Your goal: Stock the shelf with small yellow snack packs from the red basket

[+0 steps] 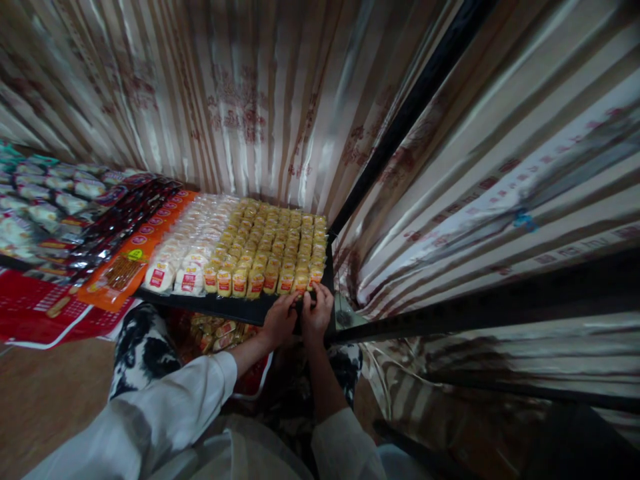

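Small yellow snack packets (270, 250) with red-and-white labels stand in several close rows at the right end of a black shelf (225, 307). My left hand (281, 321) reaches to the front of these rows near the right corner, its fingers bent and pressed together against a front packet (301, 280). Just right of it, my right hand (317, 317) has its thumb and fingers curled at the front packet of the last row (317, 273). The fingertips partly cover the packets they touch.
Left of the yellow rows lie white round packets (187, 257), an orange bag (117, 277), dark shiny packs (120, 220) and white-purple packets (45, 193). More yellow packets fill a red bag (220, 333) below the shelf. Black frame bars (410, 113) and a striped curtain (250, 100) stand behind.
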A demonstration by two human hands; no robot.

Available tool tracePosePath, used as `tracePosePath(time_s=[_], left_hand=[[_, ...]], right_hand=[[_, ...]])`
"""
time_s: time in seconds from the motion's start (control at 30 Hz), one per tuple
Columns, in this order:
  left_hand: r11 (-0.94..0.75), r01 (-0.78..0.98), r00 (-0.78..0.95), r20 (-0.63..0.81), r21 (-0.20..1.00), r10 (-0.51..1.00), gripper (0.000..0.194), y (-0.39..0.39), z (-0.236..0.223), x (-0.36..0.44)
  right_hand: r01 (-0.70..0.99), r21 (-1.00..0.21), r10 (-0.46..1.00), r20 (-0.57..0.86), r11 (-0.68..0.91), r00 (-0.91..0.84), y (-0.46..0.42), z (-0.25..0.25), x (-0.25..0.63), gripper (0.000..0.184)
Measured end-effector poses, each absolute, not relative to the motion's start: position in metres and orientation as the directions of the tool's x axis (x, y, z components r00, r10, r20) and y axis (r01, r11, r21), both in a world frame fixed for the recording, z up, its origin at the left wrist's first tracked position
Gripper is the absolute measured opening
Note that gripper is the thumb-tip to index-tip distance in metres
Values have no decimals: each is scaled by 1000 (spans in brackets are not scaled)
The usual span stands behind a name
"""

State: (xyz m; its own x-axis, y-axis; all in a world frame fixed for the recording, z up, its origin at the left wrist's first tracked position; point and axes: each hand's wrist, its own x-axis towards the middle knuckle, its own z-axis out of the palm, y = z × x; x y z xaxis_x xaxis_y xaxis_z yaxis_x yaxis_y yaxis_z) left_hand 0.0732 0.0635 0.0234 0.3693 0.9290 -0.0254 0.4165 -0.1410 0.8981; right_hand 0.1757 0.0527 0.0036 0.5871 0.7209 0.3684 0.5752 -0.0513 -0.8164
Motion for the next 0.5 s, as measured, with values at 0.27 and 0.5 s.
tracePosePath(time_s=[0.27, 0.5], left_hand=[[-151, 388, 327, 18, 909, 945, 55, 63, 16, 75], [-142, 370, 309, 22, 918, 951, 22, 43, 31, 65]], right_hand=[[657, -752, 714, 435, -46, 548, 53, -3, 178, 36], [652, -757, 658, 515, 48, 549, 42, 9, 174, 33]])
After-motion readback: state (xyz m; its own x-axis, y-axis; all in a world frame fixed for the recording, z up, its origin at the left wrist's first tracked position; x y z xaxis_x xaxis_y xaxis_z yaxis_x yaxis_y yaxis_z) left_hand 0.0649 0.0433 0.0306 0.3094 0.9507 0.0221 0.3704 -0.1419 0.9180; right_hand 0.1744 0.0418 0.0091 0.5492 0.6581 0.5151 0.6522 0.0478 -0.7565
